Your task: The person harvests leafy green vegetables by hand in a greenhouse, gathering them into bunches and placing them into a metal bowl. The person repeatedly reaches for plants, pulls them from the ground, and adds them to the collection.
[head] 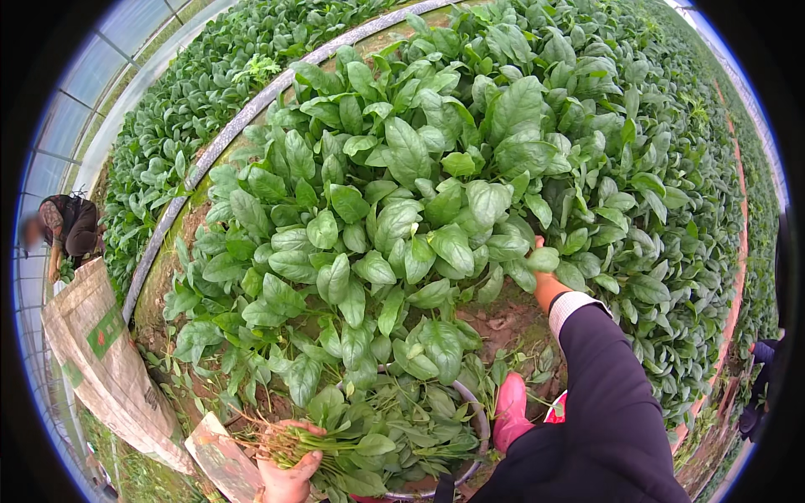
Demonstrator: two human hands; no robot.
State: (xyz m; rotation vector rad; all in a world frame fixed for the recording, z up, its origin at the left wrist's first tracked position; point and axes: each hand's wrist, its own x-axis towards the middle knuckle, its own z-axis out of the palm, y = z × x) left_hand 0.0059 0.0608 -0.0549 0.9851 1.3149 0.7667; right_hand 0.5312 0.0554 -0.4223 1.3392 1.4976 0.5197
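Observation:
My left hand (288, 476) grips a bunch of leafy greens that look like spinach (339, 443) by the stems near their pale, soil-covered roots. The bunch's leaves point right, over a round basin (483, 422) holding more loose leaves (427, 412). My right hand (544, 284) reaches low among the standing plants (402, 220) at the edge of a bare soil patch (506, 320). Leaves cover most of its fingers, so what they hold is hidden.
Pink boots (510, 409) stand right of the basin. A woven sack (113, 364) is at left, beside a flat printed piece (220, 456). A grey hose-like strip (258, 104) crosses the bed. Another person (72, 226) bends at far left; a dark sleeve (762, 377) shows at far right.

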